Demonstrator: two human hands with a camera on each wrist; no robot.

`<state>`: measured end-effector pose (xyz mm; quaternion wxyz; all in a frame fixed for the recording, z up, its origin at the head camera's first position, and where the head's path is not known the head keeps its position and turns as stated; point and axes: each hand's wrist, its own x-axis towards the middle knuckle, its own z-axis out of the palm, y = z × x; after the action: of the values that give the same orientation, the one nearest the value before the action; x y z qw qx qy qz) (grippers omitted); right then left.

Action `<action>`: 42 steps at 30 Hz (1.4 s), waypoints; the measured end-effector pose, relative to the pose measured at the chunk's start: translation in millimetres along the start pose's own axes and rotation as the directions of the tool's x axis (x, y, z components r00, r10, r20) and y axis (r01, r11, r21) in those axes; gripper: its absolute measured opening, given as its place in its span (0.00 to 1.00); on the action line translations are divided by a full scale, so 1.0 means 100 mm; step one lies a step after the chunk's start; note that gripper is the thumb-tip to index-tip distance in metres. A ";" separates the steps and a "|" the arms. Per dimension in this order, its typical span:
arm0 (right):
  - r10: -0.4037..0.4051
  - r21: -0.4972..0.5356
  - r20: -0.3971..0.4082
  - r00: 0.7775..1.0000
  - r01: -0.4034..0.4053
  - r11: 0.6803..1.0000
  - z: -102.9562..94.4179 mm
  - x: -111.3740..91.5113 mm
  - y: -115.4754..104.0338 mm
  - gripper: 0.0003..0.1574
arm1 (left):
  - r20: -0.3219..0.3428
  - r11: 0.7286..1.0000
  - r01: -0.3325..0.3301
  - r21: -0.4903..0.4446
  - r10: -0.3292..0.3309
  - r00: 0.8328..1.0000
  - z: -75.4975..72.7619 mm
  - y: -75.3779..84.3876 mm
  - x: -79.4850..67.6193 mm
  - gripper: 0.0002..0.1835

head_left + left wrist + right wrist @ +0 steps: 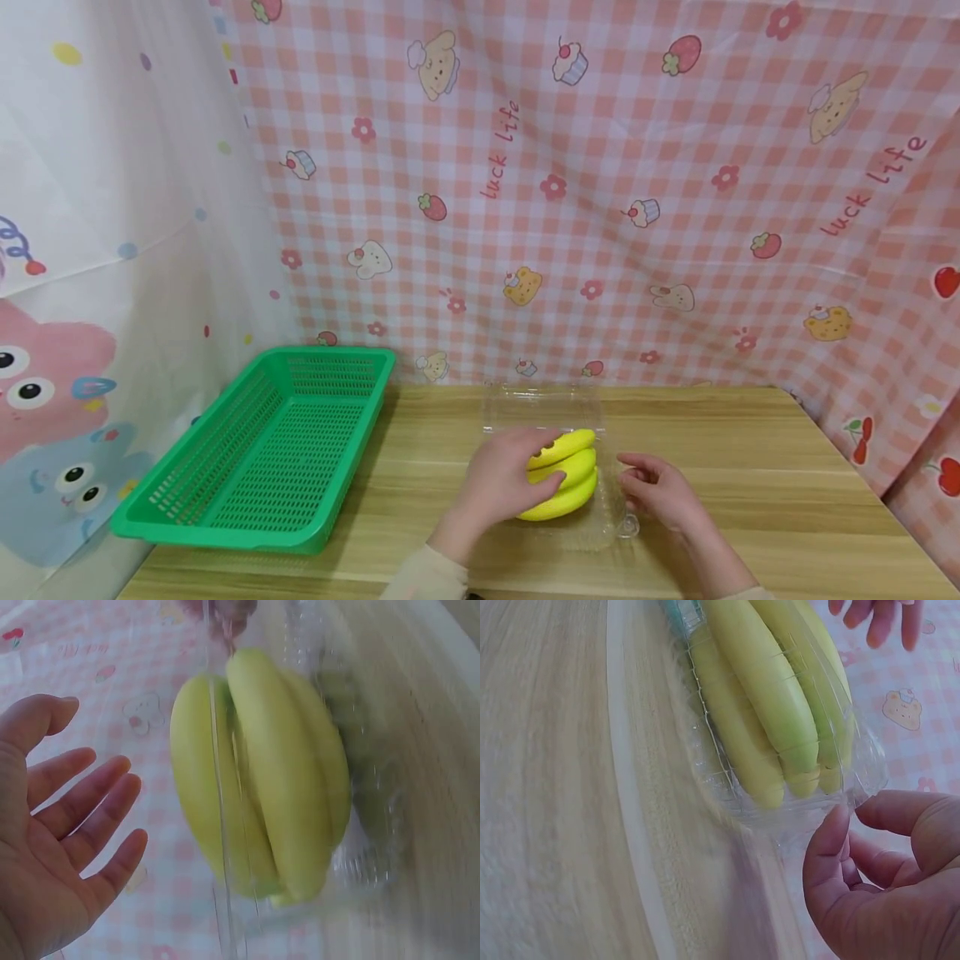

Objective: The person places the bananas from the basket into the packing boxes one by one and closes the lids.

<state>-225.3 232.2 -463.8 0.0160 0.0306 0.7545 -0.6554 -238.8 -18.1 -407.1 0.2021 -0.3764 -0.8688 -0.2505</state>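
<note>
Left fingers [105, 820] spread (palm [45, 881] showing), right fingers [825, 862] curled

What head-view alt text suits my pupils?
A left hand hovers over curved yellow bananas in an open, clear plastic box; the right hand is at its edge. A rectangular green plastic basket stands left on the wooden table.

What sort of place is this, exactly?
Perhaps a curtained-off tabletop corner indoors: a pink checked cloth hangs behind a wood-grained table, where a green basket stands left of some yellow bananas.
</note>
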 end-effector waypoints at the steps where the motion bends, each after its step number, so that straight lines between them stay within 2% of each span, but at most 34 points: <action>1: -0.001 -0.004 0.002 1.000 0.001 1.000 0.00 0.00 0.00 0.29 | -0.002 0.999 0.024 -0.026 -0.024 1.000 -0.02 -0.02 -0.01 0.23; 5: -0.004 -0.023 0.013 1.000 0.004 1.000 -0.04 0.00 0.00 0.30 | -0.009 0.985 0.120 -0.127 -0.122 0.992 -0.09 -0.10 -0.05 0.22; 10: -0.033 -0.046 0.026 0.999 0.034 0.998 -0.10 0.01 -0.03 0.31 | -0.035 0.946 0.230 -0.228 -0.244 0.969 -0.15 -0.24 -0.10 0.21; 17: -0.060 -0.080 0.024 0.998 0.062 0.995 -0.15 0.04 -0.09 0.30 | -0.064 0.869 0.362 -0.338 -0.405 0.912 -0.19 -0.46 -0.16 0.20; 23: -0.068 -0.140 0.012 0.998 0.069 0.988 -0.20 0.11 -0.17 0.30 | -0.064 0.819 0.406 -0.406 -0.469 0.881 -0.19 -0.65 -0.19 0.20; 29: -0.076 -0.153 0.026 0.997 0.079 0.985 -0.23 0.21 -0.23 0.31 | -0.025 0.749 0.493 -0.442 -0.560 0.828 -0.18 -0.81 -0.20 0.20; 33: -0.065 -0.166 0.035 0.997 0.070 0.984 -0.25 0.28 -0.25 0.32 | 0.003 0.697 0.527 -0.486 -0.602 0.799 -0.17 -0.88 -0.19 0.22; 37: -0.054 -0.153 0.050 0.997 0.061 0.986 -0.26 0.33 -0.29 0.33 | 0.062 0.598 0.561 -0.572 -0.651 0.757 -0.15 -0.95 -0.16 0.23; 42: -0.038 -0.098 0.077 0.996 0.046 0.994 -0.27 0.40 -0.33 0.35 | 0.173 0.414 0.602 -0.683 -0.710 0.683 -0.10 -1.04 -0.11 0.26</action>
<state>-266.7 254.9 -429.9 0.0321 -0.0107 0.7857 -0.6176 -308.9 -91.9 -434.5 -0.0072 -0.0327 -0.7668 -0.6410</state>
